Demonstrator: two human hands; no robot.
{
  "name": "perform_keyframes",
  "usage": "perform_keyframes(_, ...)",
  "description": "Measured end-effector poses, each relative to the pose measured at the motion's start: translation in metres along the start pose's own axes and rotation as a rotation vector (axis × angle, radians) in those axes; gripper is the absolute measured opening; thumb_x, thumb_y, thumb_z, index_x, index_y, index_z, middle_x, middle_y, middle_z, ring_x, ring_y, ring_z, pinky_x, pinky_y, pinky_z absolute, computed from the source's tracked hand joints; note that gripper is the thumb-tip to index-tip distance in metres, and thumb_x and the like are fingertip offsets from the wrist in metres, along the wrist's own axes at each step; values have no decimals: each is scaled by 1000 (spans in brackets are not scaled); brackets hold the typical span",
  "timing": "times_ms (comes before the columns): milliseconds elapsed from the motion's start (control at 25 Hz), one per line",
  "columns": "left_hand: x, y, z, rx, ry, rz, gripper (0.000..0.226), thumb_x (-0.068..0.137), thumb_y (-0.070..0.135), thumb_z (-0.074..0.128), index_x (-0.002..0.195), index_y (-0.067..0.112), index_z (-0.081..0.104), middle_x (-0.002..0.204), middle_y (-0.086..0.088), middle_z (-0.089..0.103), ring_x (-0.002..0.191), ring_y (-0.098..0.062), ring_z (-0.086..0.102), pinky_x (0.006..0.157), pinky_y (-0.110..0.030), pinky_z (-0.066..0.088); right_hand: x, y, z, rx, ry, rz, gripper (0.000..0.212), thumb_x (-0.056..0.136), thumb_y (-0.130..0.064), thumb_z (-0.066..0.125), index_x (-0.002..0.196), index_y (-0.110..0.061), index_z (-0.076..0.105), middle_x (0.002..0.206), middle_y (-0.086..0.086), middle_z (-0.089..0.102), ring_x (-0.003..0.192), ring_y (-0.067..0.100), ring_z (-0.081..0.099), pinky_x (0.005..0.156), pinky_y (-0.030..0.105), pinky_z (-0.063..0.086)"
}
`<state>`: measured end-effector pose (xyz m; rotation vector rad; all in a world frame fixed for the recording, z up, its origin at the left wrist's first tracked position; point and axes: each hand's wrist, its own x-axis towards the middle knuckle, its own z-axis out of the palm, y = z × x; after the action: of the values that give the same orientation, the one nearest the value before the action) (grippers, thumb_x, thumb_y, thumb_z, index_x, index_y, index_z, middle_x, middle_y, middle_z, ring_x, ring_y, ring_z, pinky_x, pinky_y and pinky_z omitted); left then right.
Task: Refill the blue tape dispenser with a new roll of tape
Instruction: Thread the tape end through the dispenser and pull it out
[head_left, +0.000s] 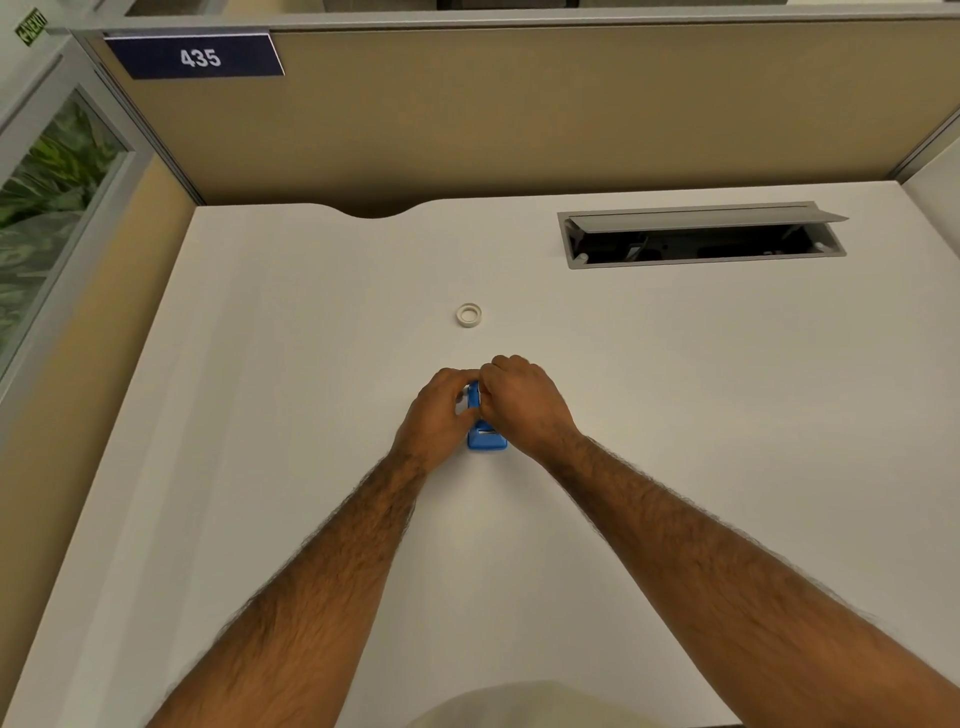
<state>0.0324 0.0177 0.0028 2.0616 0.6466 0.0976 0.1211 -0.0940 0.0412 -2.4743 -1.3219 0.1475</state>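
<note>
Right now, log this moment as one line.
hands: left and right on dispenser | roll: lying apart on desk | step: dispenser being handled

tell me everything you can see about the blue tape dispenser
The small blue plastic tape dispenser sits on the white desk, lengthwise, near end toward the person. That end shows a rounded base with a pale strip across it. The left hand and right hand grip its far part, hiding the rest.

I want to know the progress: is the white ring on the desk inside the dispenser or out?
Out. The white ring lies flat on the desk, apart from the blue dispenser.
</note>
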Motion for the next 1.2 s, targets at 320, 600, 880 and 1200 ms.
perform_keyframes(320, -1, -2, 0, -5, -16, 18, 48, 85, 20, 75, 130, 22, 58, 129, 3, 59, 113, -18, 60, 98, -34, 51, -15, 2, 2, 89, 19, 27, 9, 88, -16, 63, 92, -8, 64, 87, 9, 66, 74, 16, 44, 67, 29, 38)
perform_keyframes(600, 0, -4, 2, 45, -34, 18, 56, 84, 20, 75, 136, 23, 55, 133, 3, 57, 112, -17, 61, 99, -35, 52, -24, -1, 5, 632, 163, 684, 9, 88, -15, 57, 82, -14, 63, 77, -2, 63, 69, 15, 59, 66, 34, 54)
perform_keyframes(880, 2, 1, 0, -7, -22, -5, 47, 85, 21, 75, 130, 22, 60, 127, 4, 60, 110, -15, 61, 94, -27, 50, -16, -8, 4, 382, -16, 355, 24, 84, -13, 65, 108, -17, 67, 95, 0, 64, 79, 15, 58, 70, 26, 47)
perform_keyframes(1200, -2, 0, -3, -4, -54, 8, 55, 87, 25, 73, 138, 23, 54, 135, 1, 56, 118, -17, 58, 95, -23, 44, -17, -4, 3, 115, 8, 202, 7, 89, -12, 59, 85, -10, 64, 85, 6, 63, 72, 20, 56, 61, 29, 42)
